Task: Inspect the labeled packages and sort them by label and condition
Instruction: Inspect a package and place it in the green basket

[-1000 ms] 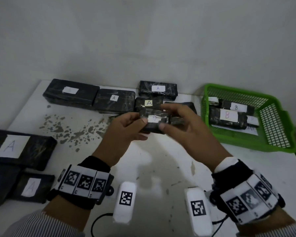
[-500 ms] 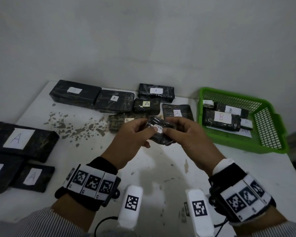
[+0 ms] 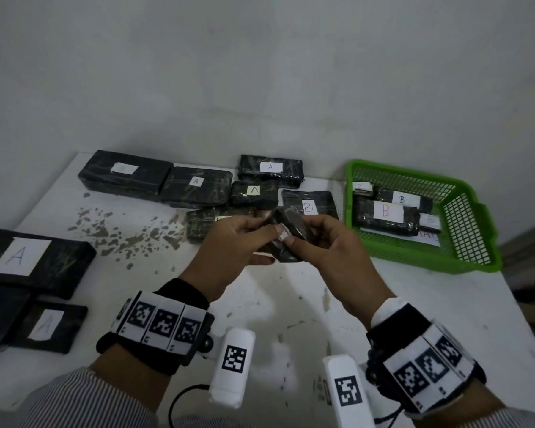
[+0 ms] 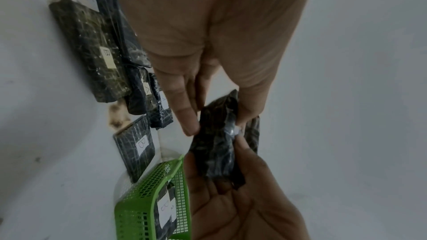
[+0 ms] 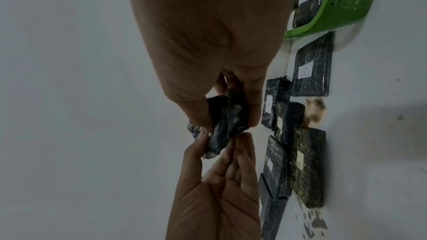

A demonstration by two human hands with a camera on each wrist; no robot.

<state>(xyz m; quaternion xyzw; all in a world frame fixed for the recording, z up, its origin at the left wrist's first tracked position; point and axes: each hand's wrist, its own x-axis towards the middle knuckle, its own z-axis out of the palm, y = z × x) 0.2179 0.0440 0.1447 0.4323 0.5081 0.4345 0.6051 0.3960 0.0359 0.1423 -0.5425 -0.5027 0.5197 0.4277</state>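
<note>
Both hands hold one small black wrapped package above the middle of the table; its label is mostly hidden under the thumbs. My left hand pinches its left end and my right hand grips its right end. The left wrist view shows the package pinched between both hands' fingertips, and the right wrist view shows the same package. Behind the hands lie a B package and an olive B package. A-labelled packages line the back.
A green basket at the right holds several B packages. More A packages sit at the left edge. The white table has a patch of chipped paint. A wall stands close behind.
The held package has been turned from flat and level to tilted between the hands. The head view has shifted slightly.
</note>
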